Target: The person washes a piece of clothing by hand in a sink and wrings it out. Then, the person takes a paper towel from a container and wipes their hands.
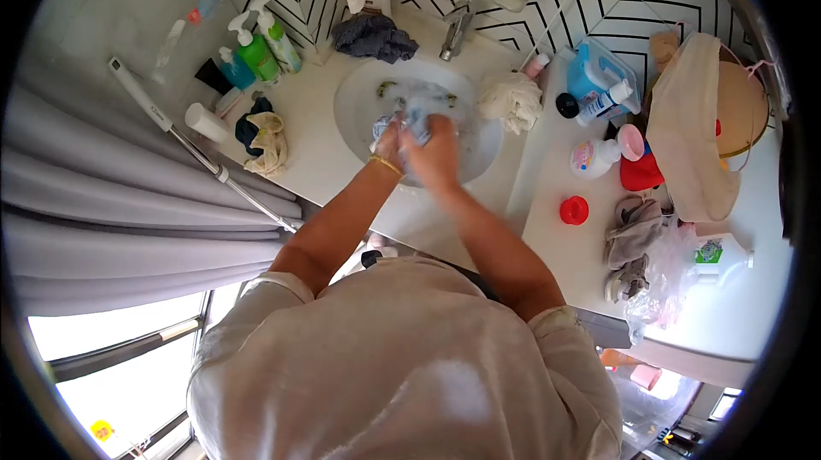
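Over the white sink basin (481, 148), both hands are close together on a light blue wet cloth (416, 122). My left hand (389, 139), with a yellow band at the wrist, is closed round the cloth's left part. On the cloth's right side, my right hand (434, 150) is also closed, its fingers slightly blurred. Soapy water lies in the basin around them. Behind the basin stands a metal faucet (455, 36). A dark grey cloth (374, 38) rests at the back left rim, and a cream cloth (510, 101) at the right rim.
Pump bottles (255, 54) and a small cloth pile (263, 137) sit left of the basin. On the right are a blue container (599, 75), a white bottle (590, 159), a red cap (574, 210), grey shoes (631, 242) and a plastic bag (663, 276). A long pole (214, 165) leans at left.
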{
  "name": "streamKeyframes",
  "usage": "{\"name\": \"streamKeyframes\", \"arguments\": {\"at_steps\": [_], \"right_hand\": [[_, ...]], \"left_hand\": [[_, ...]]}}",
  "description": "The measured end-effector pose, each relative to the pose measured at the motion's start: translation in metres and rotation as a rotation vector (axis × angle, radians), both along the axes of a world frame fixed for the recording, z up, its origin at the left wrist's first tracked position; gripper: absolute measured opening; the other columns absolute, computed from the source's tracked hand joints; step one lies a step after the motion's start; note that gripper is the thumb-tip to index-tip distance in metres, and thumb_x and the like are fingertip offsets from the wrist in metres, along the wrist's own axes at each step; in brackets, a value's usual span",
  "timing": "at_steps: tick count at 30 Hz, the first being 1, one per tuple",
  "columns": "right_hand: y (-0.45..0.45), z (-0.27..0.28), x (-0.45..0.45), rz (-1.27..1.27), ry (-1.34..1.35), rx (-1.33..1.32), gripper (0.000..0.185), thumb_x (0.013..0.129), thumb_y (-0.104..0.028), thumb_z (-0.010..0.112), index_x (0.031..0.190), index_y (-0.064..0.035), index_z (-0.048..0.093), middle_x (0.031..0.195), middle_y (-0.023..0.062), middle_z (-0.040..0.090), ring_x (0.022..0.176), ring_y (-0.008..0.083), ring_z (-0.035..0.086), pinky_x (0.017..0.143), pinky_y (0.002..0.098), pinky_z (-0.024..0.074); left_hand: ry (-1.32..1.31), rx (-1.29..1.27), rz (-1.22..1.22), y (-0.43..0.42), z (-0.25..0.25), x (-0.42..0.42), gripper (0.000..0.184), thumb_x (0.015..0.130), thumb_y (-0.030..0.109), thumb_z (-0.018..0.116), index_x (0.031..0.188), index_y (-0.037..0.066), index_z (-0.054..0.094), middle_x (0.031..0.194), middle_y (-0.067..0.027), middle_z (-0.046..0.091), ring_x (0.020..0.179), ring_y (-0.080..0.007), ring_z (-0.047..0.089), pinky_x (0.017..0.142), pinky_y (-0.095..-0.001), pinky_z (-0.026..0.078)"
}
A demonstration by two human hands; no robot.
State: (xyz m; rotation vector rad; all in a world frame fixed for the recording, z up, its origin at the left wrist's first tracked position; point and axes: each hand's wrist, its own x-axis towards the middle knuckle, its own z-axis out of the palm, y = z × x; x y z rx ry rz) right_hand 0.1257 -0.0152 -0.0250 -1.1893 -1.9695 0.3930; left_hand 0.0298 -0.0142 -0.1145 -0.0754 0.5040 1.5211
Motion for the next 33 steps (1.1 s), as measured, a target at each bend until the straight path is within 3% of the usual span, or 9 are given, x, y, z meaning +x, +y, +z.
{"name": "streamKeyframes", "arguments": {"at_steps": [2, 8, 11, 13, 15, 18, 25, 29, 33], "right_hand": [[-0.028, 0.030, -0.003, 0.086, -0.129, 0.109, 0.032, 0.068, -0.020, 0.062, 0.092, -0.0003, 0.057, 0.088, 0.0226, 0.058, 0.085, 0.0380, 0.056, 0.074, 0.0413, 0.0441], [0.068, 0.007, 0.007, -0.022, 0.083, -0.584, 0.038, 0.067, -0.024, 0.064, 0.094, 0.0011, 0.056, 0.099, 0.0222, 0.054, 0.091, 0.0389, 0.053, 0.078, 0.0444, 0.0425], [0.020, 0.012, 0.005, 0.036, 0.110, -0.185, 0.036, 0.067, -0.023, 0.064, 0.092, 0.0015, 0.056, 0.101, 0.0227, 0.052, 0.091, 0.0367, 0.053, 0.078, 0.0433, 0.0423], [-0.006, 0.028, 0.001, 0.146, 0.018, -0.010, 0.035, 0.067, -0.022, 0.064, 0.091, 0.0018, 0.056, 0.099, 0.0220, 0.053, 0.090, 0.0366, 0.053, 0.077, 0.0430, 0.0423], [-0.021, 0.044, 0.001, 0.241, -0.171, 0.094, 0.034, 0.067, -0.021, 0.063, 0.091, 0.0020, 0.056, 0.097, 0.0211, 0.054, 0.088, 0.0363, 0.053, 0.077, 0.0433, 0.0421], [0.055, 0.024, 0.002, -0.023, 0.032, -0.226, 0.030, 0.069, -0.021, 0.062, 0.089, 0.0004, 0.057, 0.095, 0.0192, 0.055, 0.090, 0.0329, 0.054, 0.074, 0.0452, 0.0435], [0.115, 0.036, 0.024, 0.409, 1.428, -1.591, 0.035, 0.085, -0.026, 0.038, 0.107, -0.0034, 0.054, 0.108, 0.0132, 0.056, 0.093, 0.0302, 0.056, 0.088, 0.0442, 0.0430], [0.078, 0.047, 0.018, 0.244, 1.575, -1.544, 0.035, 0.085, -0.026, 0.040, 0.111, -0.0057, 0.052, 0.114, 0.0125, 0.051, 0.106, 0.0285, 0.049, 0.094, 0.0443, 0.0376], [0.027, 0.017, 0.015, 0.223, 0.758, -0.533, 0.034, 0.079, -0.024, 0.055, 0.107, -0.0050, 0.052, 0.112, 0.0140, 0.051, 0.108, 0.0294, 0.047, 0.091, 0.0441, 0.0376]], "left_hand": [[0.114, 0.662, 0.375, 0.017, -0.062, 0.030, 0.036, 0.088, 0.033, 0.038, 0.112, 0.009, 0.048, 0.112, -0.0090, 0.052, 0.104, -0.0236, 0.050, 0.087, -0.0380, 0.042], [0.181, -0.088, -0.094, -0.009, 0.060, 0.027, 0.037, 0.089, 0.037, 0.035, 0.108, 0.010, 0.051, 0.108, -0.0075, 0.056, 0.101, -0.0251, 0.052, 0.090, -0.0401, 0.040], [0.107, -0.115, -0.046, -0.001, 0.057, 0.011, 0.036, 0.089, 0.038, 0.035, 0.108, 0.013, 0.052, 0.109, -0.0078, 0.056, 0.102, -0.0268, 0.052, 0.091, -0.0440, 0.037], [-0.010, 0.458, 0.171, -0.004, 0.015, 0.022, 0.040, 0.088, 0.041, 0.035, 0.114, 0.013, 0.049, 0.114, -0.0077, 0.053, 0.104, -0.0270, 0.051, 0.092, -0.0456, 0.036], [0.289, 0.392, 0.278, 0.005, -0.012, 0.023, 0.044, 0.088, 0.043, 0.037, 0.119, 0.013, 0.045, 0.118, -0.0072, 0.051, 0.107, -0.0263, 0.050, 0.094, -0.0466, 0.034], [0.119, -0.068, -0.121, -0.009, 0.084, 0.017, 0.047, 0.088, 0.045, 0.039, 0.121, 0.013, 0.043, 0.120, -0.0070, 0.049, 0.109, -0.0256, 0.049, 0.096, -0.0476, 0.032], [0.072, 0.232, 0.081, 0.008, 0.100, 0.009, 0.066, 0.084, 0.059, 0.034, 0.125, 0.008, 0.041, 0.125, -0.0080, 0.046, 0.117, -0.0273, 0.042, 0.099, -0.0454, 0.029], [0.059, 0.288, 0.126, 0.027, 0.094, 0.005, 0.059, 0.084, 0.051, 0.039, 0.119, 0.003, 0.046, 0.117, -0.0130, 0.051, 0.107, -0.0296, 0.049, 0.093, -0.0434, 0.038], [0.185, 0.101, 0.135, 0.054, 0.048, -0.024, 0.043, 0.080, 0.039, 0.047, 0.105, 0.004, 0.053, 0.104, -0.0153, 0.056, 0.093, -0.0315, 0.055, 0.084, -0.0428, 0.044]]}}
